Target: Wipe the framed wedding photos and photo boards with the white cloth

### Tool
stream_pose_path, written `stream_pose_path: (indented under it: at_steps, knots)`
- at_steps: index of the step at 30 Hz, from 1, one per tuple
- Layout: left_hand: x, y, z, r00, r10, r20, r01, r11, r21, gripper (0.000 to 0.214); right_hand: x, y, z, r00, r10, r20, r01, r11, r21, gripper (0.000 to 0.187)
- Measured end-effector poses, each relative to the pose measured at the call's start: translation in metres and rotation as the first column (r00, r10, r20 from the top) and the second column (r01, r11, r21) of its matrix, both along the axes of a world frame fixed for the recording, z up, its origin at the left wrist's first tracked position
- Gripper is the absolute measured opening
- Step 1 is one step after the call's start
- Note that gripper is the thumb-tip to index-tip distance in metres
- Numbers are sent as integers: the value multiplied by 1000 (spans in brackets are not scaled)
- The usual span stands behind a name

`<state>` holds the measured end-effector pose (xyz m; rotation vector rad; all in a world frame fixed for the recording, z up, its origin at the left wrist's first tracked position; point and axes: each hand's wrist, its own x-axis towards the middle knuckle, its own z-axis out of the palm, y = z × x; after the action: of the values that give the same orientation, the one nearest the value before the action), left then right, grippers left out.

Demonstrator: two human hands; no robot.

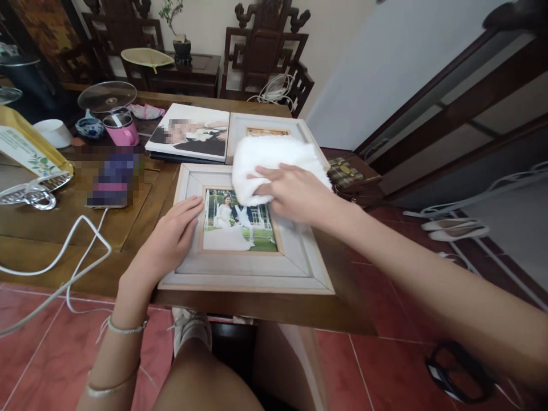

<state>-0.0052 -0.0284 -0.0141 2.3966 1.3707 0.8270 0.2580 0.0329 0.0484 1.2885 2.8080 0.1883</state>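
A picture frame with a wide pale border lies flat at the front edge of the wooden table, a wedding photo in its middle. On the frame's left border rests my left hand, fingers stretched out and holding nothing. My right hand grips a fluffy white cloth over the frame's upper right part. The cloth covers that corner and overlaps a second pale frame behind it. What the cloth touches underneath is hidden.
Left of the second frame lies a photo album. Further left on the table are a phone with a white cable, a pink mug, a hair claw and a yellow bottle. A plaid bag sits beyond the right side.
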Motion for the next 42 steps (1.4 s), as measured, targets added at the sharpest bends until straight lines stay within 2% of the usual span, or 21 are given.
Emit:
stream_pose_path:
  at_steps: [4,8,12,15,17,20,25,28,31,36,42]
  knots:
    - [1,0,1,1000,5,-10,-5,1000,8,43,20,-16,3,995,-55,81,57,998,-22,52]
    - [2,0,3,1000,4,-21,-4,1000,-3,43,20,-60,12,994,0,106,12,994,-112,51]
    - [3,0,3,1000,12,-24,-12,1000,-3,43,15,-114,26,986,133,-106,-152,966,-207,50]
    - [2,1,2,1000,2,-20,-2,1000,3,44,10,-134,31,950,170,-260,-230,948,-220,50]
    - [2,1,2,1000,-3,-19,3,1000,6,44,9,-128,28,955,149,-256,-211,948,-237,51]
    - [1,1,1,1000,-7,-16,7,1000,5,43,11,-93,16,987,83,-138,-113,967,-229,55]
    - [0,1,1,1000,-15,-12,15,1000,-7,44,19,-24,-8,994,-64,-84,62,998,-20,59]
    - [0,1,0,1000,-16,-3,16,1000,-11,43,18,-8,-13,989,-128,-79,130,991,28,59]
    - [-1,1,0,1000,-20,0,20,1000,-13,43,13,-16,-11,995,-97,-5,97,995,3,58]
    - [0,2,0,1000,-17,11,17,1000,0,43,7,-60,2,992,-53,118,68,990,-127,57]
    - [0,2,0,1000,-18,16,18,1000,15,43,6,-121,19,994,82,67,-54,936,-348,64]
